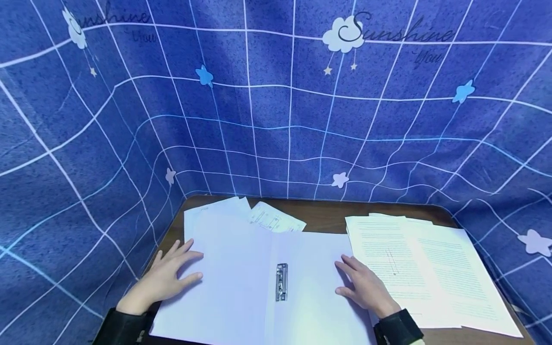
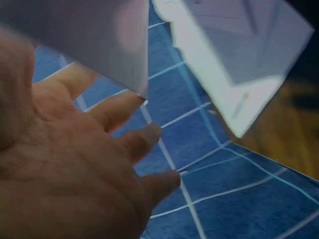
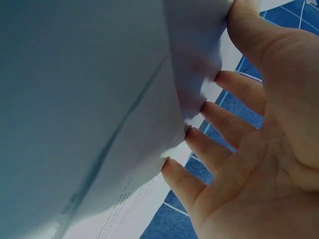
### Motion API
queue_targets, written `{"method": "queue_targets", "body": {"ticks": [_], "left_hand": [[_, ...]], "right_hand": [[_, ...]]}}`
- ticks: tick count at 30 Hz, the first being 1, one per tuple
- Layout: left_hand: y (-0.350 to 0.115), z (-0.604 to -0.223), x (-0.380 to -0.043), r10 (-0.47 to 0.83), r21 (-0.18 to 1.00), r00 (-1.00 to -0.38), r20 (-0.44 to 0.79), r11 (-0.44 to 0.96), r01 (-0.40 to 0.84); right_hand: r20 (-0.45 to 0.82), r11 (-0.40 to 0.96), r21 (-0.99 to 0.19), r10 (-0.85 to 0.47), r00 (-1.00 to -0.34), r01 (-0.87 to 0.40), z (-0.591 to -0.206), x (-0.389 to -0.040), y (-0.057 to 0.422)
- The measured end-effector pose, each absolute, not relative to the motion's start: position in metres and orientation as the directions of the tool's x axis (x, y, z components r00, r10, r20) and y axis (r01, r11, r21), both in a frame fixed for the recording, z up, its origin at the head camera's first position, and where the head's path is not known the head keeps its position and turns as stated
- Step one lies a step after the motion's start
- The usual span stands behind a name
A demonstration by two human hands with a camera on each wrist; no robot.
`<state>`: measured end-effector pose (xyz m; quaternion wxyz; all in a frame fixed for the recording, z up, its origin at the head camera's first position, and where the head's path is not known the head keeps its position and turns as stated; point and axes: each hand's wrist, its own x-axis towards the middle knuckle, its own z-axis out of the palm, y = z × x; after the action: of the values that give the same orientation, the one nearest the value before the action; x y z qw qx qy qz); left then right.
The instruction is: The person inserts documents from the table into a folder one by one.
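Observation:
A white file folder (image 1: 233, 292) lies spread open on the table in the head view, with a metal clip (image 1: 281, 282) fixed right of its spine. At its left side, my left hand (image 1: 168, 275) has its fingers spread over the cover's edge. The left wrist view shows that palm (image 2: 75, 154) and a folder corner (image 2: 119, 55) by the fingers. Across from it, my right hand (image 1: 364, 285) rests along the right cover's edge, fingers loosely extended. In the right wrist view, its fingertips (image 3: 174, 167) touch the edge of a white sheet or cover.
Printed sheets (image 1: 448, 268) lie in overlapping stacks at the table's right, next to my right hand. Behind the folder are white papers (image 1: 215, 213) and a smaller printed slip (image 1: 276, 219). A blue gridded curtain (image 1: 267, 105) surrounds the brown table (image 1: 325, 220).

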<state>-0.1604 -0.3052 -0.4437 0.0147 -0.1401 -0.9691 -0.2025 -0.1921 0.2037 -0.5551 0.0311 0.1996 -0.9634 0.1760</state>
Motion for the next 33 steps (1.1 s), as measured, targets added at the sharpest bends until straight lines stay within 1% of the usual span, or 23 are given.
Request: {"method": "queue_targets", "body": {"ticks": [6, 9, 13, 17, 22, 27, 33], "left_hand": [[-0.312, -0.472, -0.159, 0.241, 0.328, -0.970, -0.005, 0.917, 0.226], [-0.316, -0.483, -0.158, 0.240, 0.338, -0.970, -0.042, 0.917, 0.213], [-0.317, -0.496, -0.159, 0.240, 0.349, -0.969, -0.061, 0.914, 0.205], [-0.308, -0.509, -0.159, 0.227, 0.334, -0.971, -0.076, 0.923, 0.190], [-0.286, -0.525, -0.160, 0.210, 0.357, -0.972, -0.101, 0.920, 0.162], [-0.269, -0.535, -0.165, 0.177, 0.356, -0.981, -0.083, 0.924, 0.137], [-0.233, -0.529, -0.175, 0.208, 0.325, -0.978, -0.011, 0.926, 0.193]], "right_hand": [[0.120, 0.858, -0.329, -0.376, -0.919, -0.394, -0.557, -0.191, 0.202], [0.136, 0.855, -0.322, -0.383, -0.914, -0.407, -0.558, -0.191, 0.202], [0.160, 0.853, -0.307, -0.391, -0.907, -0.422, -0.559, -0.192, 0.203], [0.155, 0.852, -0.308, -0.394, -0.906, -0.423, -0.559, -0.192, 0.203], [0.144, 0.851, -0.318, -0.392, -0.909, -0.418, -0.558, -0.191, 0.201], [0.140, 0.852, -0.318, -0.392, -0.909, -0.416, -0.557, -0.191, 0.199], [0.146, 0.857, -0.302, -0.391, -0.909, -0.418, -0.553, -0.191, 0.204]]}}
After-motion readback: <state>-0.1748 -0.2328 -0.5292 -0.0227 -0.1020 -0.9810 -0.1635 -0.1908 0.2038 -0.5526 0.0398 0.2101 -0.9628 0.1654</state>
